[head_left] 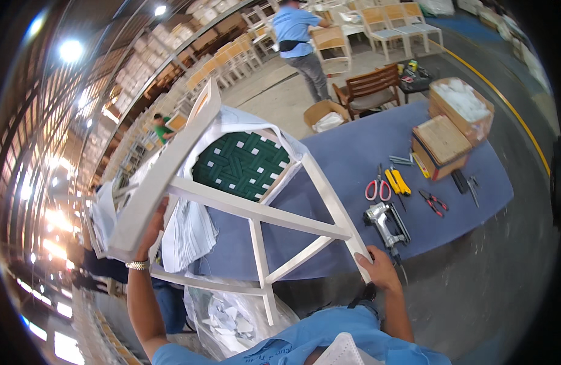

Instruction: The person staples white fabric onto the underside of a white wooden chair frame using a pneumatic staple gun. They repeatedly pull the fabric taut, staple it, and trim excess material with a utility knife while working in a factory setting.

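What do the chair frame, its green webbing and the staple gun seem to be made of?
Chair frame: probably wood, painted matte off-white; squared legs and rails, even pale color.
Green webbing: woven flat straps, fabric or plastic; the crisscross shows, the fiber doesn't.
Staple gun: likely metal, silvery; its body catches bright highlights.

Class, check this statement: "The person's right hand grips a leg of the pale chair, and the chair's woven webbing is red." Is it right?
Not quite: the head view shows that the woven webbing is green, not red. The right hand does grip a leg of the pale chair.
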Tool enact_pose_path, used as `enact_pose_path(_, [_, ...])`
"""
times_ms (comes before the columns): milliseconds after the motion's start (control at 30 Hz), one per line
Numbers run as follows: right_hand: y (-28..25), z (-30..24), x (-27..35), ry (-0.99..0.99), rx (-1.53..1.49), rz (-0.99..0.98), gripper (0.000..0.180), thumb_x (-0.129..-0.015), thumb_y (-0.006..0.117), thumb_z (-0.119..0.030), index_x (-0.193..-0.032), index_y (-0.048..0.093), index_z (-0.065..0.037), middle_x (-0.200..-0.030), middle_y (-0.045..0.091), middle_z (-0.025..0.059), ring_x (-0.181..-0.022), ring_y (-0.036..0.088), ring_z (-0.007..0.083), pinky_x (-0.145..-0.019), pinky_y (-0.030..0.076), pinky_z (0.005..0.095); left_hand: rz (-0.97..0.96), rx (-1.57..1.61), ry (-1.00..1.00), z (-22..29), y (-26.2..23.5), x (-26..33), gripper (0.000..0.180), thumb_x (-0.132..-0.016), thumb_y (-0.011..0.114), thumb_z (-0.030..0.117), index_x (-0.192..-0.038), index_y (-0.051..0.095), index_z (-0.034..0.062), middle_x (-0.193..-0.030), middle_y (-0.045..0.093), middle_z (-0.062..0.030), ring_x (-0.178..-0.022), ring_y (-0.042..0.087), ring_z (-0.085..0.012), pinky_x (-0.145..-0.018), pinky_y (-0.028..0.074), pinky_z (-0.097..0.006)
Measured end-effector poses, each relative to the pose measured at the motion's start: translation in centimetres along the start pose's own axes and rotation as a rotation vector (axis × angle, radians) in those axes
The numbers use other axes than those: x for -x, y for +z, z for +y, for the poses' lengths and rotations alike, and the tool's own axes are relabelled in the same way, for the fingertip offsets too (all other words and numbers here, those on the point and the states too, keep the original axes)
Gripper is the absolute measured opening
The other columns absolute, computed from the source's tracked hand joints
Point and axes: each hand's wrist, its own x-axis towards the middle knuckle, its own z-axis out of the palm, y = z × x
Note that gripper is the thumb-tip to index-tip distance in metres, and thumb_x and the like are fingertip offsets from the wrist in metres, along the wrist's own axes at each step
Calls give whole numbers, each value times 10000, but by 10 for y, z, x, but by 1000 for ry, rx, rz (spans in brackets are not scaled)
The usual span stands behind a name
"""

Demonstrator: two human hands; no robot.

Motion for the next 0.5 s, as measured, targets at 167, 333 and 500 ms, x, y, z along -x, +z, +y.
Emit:
enact_pose_path(167, [0,-68,-33,-85,-185,-298,435,-935,641,-210,-1304,516,-18,-1042,633,93,-803,652,158,-622,552,301,271,209,-79,-73,-17,42,293,-979,647,298,-892,624,19,-538,518,-5,-442,507,-92,-416,385,-267])
enact_pose_path(333, [11,-114,-74,-88,-151,-434,691,-825,661,-168,-1446,405,-7,-1154,613,132,-885,669,199,-734,563,328,316,170,-252,-147,-26,141,321,-1008,517,244,-782,616,37,-612,606,-46,-518,577,-148,-478,437,-312])
enact_pose_path(500, [35,-146,-82,-54,-226,-569,862,-730,672,-161,-1487,308,28,-1149,604,166,-769,693,241,-682,578,358,519,-237,-131,-185,4,224,277,-1004,500,172,-882,671,-8,-803,662,-105,-670,606,-206,-587,482,-355])
